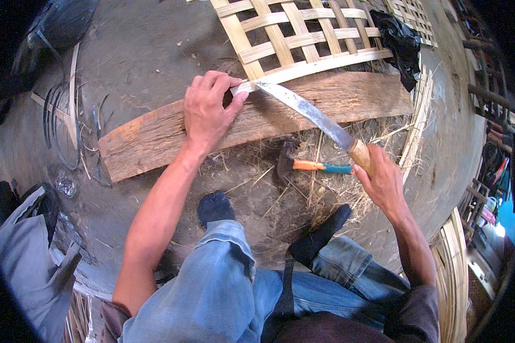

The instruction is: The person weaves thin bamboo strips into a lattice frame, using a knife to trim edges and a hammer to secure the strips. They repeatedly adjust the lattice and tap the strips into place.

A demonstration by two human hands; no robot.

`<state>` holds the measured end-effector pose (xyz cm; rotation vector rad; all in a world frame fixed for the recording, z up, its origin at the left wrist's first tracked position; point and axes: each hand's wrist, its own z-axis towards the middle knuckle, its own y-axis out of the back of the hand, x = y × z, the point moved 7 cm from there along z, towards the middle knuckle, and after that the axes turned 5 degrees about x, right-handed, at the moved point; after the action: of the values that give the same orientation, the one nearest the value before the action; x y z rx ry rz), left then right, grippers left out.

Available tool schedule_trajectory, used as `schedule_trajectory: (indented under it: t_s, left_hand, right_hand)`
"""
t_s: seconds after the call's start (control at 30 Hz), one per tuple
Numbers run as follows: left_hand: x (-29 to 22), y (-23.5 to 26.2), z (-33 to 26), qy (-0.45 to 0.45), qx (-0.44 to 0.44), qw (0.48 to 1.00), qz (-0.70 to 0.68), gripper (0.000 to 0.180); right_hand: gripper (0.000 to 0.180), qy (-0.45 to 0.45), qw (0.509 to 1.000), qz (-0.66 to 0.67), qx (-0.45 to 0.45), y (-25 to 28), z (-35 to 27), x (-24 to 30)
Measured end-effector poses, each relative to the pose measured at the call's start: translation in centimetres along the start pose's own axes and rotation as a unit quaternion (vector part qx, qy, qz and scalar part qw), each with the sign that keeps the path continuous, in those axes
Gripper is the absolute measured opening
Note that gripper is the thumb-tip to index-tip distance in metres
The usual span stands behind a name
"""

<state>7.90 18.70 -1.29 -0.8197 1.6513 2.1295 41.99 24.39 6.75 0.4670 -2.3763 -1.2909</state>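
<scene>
My right hand (381, 178) is wrapped round the wooden handle of a long curved knife (312, 112). Its blade runs up and to the left, with the tip at the corner of a woven bamboo panel (292, 41). At that corner my left hand (212, 106) pinches the end of the panel's pale edge strip (245, 87) between thumb and fingers. Under the left hand and the knife lies a rough wooden plank (326, 100), with the panel's near edge along its far side.
A hammer with an orange and teal handle (321, 166) lies among shavings (332, 197) before the plank. Black plastic (396, 46) sits at the panel's right end. Bamboo strips (418, 123) lie at right, more strips (453, 274) nearer me. Dark coiled bands (60, 128) rest at left.
</scene>
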Motion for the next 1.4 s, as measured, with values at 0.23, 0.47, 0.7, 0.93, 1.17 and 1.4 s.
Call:
schedule_trajectory:
  t_s: [0.23,0.47,0.7,0.93,1.17,1.4]
  left_hand:
    - [-0.1,-0.2,0.1,0.002,0.006,1.0,-0.006,0.023]
    - [0.1,0.1,0.0,0.002,0.0,1.0,0.002,0.023]
    - [-0.1,-0.2,0.2,-0.004,0.003,1.0,-0.002,0.024]
    - [0.3,-0.2,-0.1,0.005,0.008,1.0,0.005,0.025]
    - [-0.4,0.1,-0.2,-0.019,-0.007,1.0,0.002,0.028]
    - [-0.3,-0.2,-0.3,-0.019,-0.012,1.0,0.005,0.028]
  right_hand:
    - [0.043,-0.028,0.991,0.089,0.095,-2.2,0.4,-0.8]
    - [0.045,-0.039,0.971,0.163,0.167,-2.0,0.7,-0.8]
    - [0.05,-0.05,0.957,0.195,0.209,-2.4,0.6,-1.4]
    - [0.047,-0.027,0.964,0.2,0.172,-3.1,0.2,-1.2]
    - [0.045,-0.094,0.98,0.137,-0.11,-4.9,-4.8,-16.0]
    - [0.046,-0.196,0.967,0.048,-0.152,-8.7,-6.0,-21.4]
